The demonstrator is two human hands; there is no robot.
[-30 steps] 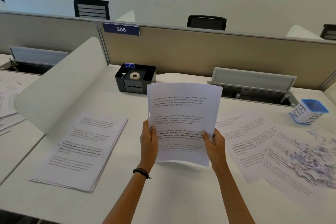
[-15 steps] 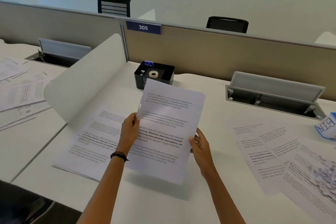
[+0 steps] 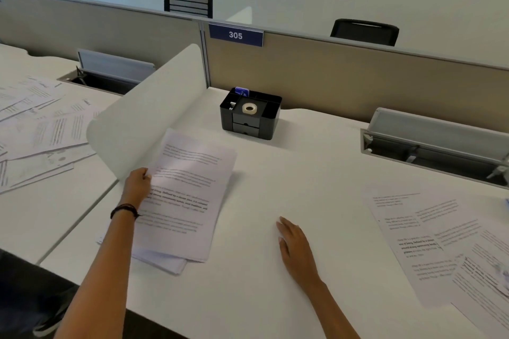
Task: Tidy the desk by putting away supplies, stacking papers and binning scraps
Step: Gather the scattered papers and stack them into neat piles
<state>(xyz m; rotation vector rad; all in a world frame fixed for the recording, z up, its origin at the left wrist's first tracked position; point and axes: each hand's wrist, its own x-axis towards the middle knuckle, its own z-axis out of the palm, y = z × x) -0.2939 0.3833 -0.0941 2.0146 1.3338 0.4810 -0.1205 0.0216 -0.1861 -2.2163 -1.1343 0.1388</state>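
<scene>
The left hand [image 3: 137, 183] pinches the left edge of the top sheets [image 3: 190, 190], with its fingers curled round the paper. These sheets lie on the stack [image 3: 165, 263], which sits right under the grip and runs out to the right of it and back toward the person. The top sheets are a bit crooked: their corners do not line up with the pages below, and the lower pages poke out at the near end. The right hand [image 3: 296, 245] is flat and loose with straight fingers and holds nothing. It is on or just over the bare desk [image 3: 275, 187], well to the right of the grip. The step looks like laying these sheets on the pile. To do it well, the left hand should let go softly so the pages do not slide. Then both hands should push the edges in from the sides until all the corners match. More loose pages [image 3: 429, 234] wait far to the right of the grip, so the job looks only partly done. Beyond the grip, the black organizer [image 3: 250, 124] holds a tape roll [image 3: 249, 108].
</scene>
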